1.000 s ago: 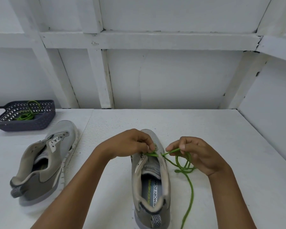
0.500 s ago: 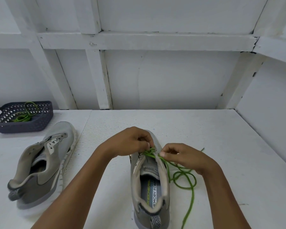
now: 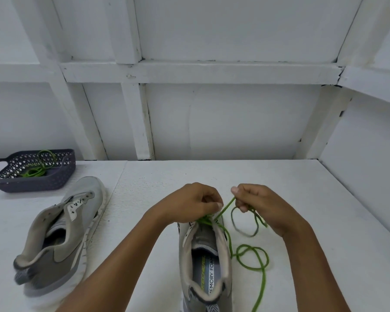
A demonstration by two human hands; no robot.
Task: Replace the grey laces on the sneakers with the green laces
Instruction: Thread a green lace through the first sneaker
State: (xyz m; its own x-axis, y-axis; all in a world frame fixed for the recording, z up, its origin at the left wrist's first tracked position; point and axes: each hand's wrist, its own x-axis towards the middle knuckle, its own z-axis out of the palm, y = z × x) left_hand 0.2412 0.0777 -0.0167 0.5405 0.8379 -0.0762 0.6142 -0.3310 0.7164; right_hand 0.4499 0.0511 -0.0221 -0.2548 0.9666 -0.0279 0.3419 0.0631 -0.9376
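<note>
Single head-worn wide-angle view, forward and down, close above the table (image 3: 144, 199)

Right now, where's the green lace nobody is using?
Look at the white table, then its far left side, where a dark holey basket sits behind a grey sneaker. The coiled green lace lies inside it. The other green lace is pinched by the right hand; this one lies untouched.
</note>
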